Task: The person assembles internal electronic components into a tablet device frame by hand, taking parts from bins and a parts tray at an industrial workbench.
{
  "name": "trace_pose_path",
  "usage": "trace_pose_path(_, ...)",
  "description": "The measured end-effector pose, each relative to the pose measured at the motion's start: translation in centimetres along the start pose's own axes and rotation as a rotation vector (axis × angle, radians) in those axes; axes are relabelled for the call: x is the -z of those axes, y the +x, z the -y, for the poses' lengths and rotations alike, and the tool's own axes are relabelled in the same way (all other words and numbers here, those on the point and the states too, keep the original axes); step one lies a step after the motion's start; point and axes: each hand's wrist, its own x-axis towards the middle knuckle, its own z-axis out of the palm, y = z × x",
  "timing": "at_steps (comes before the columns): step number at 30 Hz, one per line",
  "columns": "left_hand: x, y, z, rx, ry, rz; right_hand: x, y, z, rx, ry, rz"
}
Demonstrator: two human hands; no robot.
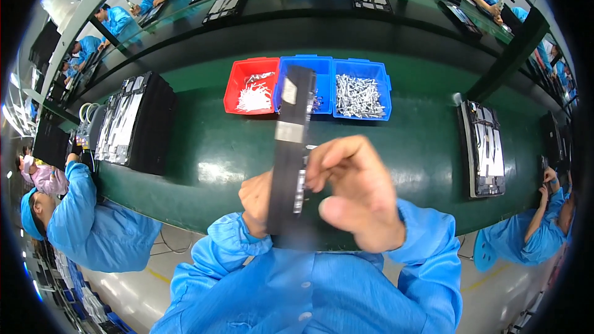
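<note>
A flat black device (288, 161), thin and tablet-like, is tilted up almost edge-on in front of me, with pale patches on its side and a row of small light parts along its edge. My left hand (255, 198) grips it from the left, its fingers partly hidden behind it. Close to the right side of the device is my right hand (359, 195), slightly blurred. Its fingers are curled, and the thumb stands apart from them. I see nothing held between them, but cannot tell whether the fingertips touch the device.
A red bin (232, 89) with white slim pieces adjoins a middle blue bin (297, 60) and a right blue bin (387, 102) of metal screw-like parts. Stacked devices (133, 124) stand left; more (482, 148) lie right. A shelf (297, 9) spans the back. Co-workers (93, 216) sit around.
</note>
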Motion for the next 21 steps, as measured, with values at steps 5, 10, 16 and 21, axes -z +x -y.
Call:
trace_pose_path(5,2.6,-0.3,-2.3,0.512,-0.455,-0.197,5.2,0.6,3.6,0.263,-0.470,-0.204)
trace_pose_path(10,3.6,2.7,-1.8,1.052,-0.952,0.148,10.0,-1.4,-0.3,-0.336,-0.380,-0.163)
trace_pose_path(16,2.0,2.2,-0.5,1.041,-0.938,0.288,10.2,-4.2,-4.3,-0.332,-0.408,-0.182)
trace_pose_path(21,1.2,3.4,0.0,1.114,-0.896,0.386,10.5,-5.7,-4.2,-0.361,-0.280,-0.220)
